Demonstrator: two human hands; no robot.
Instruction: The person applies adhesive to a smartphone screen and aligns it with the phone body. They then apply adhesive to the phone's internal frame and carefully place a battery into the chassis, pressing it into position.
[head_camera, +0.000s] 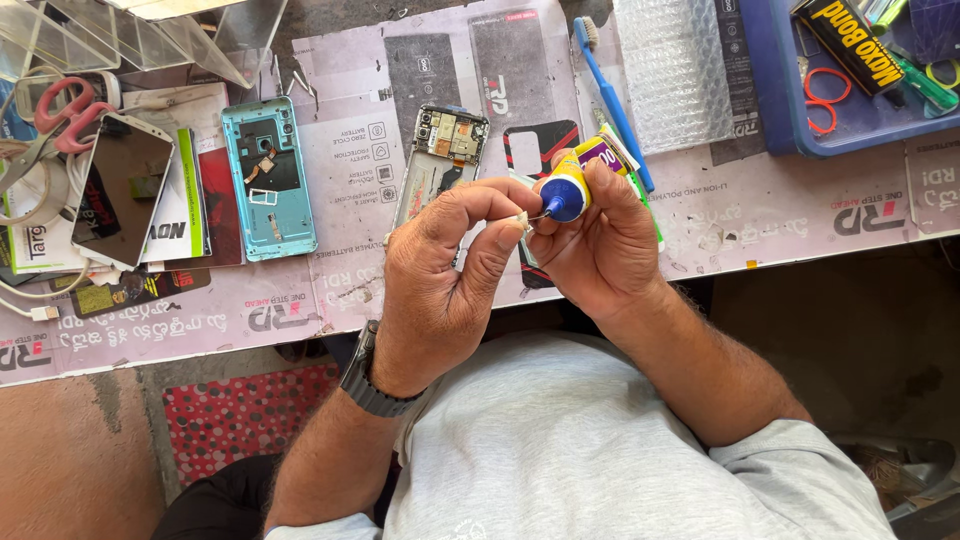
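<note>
Head view is looking down past a grey shirt to the two hands, which are meeting just over the near edge of the counter (800, 215). Left hand (450, 265) is pinching a small pale scrap (522, 222) between thumb and forefinger, a dark watch (372, 385) sitting on its wrist. Right hand (600, 245) is closing around a small glue tube (572, 182), yellow with a blue cap, whose thin metal tip is pointing at the scrap and touching or nearly touching it.

Just beyond the glue tube, an opened phone frame (440, 160) is lying on the counter with its circuit parts showing. Left of the tube, a teal phone back cover (268, 178) is lying flat, and farther left a phone with a reflective screen (122, 190) is resting on some packets. Far left of the tube, red-handled scissors (60, 112) are lying near clear plastic boxes. Behind the tube, a blue toothbrush (610, 95) is lying beside bubble wrap (675, 70). Right and beyond, a blue tray (775, 95) is holding small tools.
</note>
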